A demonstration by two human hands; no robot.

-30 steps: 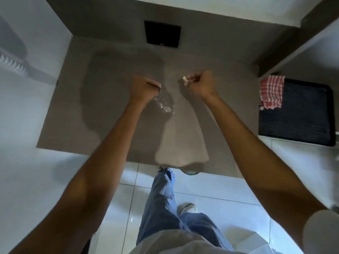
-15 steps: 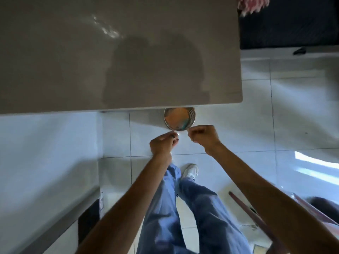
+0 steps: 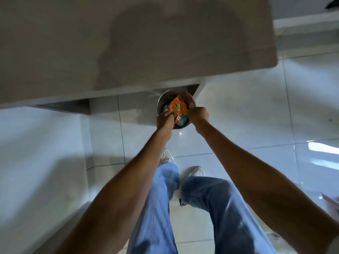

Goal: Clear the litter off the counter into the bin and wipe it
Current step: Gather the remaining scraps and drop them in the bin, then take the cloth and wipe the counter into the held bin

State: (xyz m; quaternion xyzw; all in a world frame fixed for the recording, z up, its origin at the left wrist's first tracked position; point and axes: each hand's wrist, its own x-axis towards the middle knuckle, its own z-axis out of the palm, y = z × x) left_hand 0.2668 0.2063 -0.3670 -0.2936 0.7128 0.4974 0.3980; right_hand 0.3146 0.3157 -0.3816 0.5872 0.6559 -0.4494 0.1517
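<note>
Presently, as seen from beside the counter:

- Bin [image 3: 161, 102]: round metal pail on the floor tiles, tucked partly under the counter's near edge. An orange wrapper [image 3: 178, 107] and a teal packet [image 3: 182, 119] lie inside.
- Left hand [image 3: 164, 119]: over the bin's near-left rim, fingers bunched downward. Whether it holds any litter cannot be told.
- Right hand [image 3: 199, 115]: over the near-right rim, fingers pinched narrow. Its contents likewise cannot be told.
- Litter: any scraps in hand are too small to make out. Judged by the grips, they would sit directly above the bin's mouth.
- Counter [image 3: 73, 43]: grey top, no litter visible on the part shown; wiping appears not yet done.
- Risk: light scraps released near the rim could drift onto the tiles; damp bits may cling to fingers.
</note>
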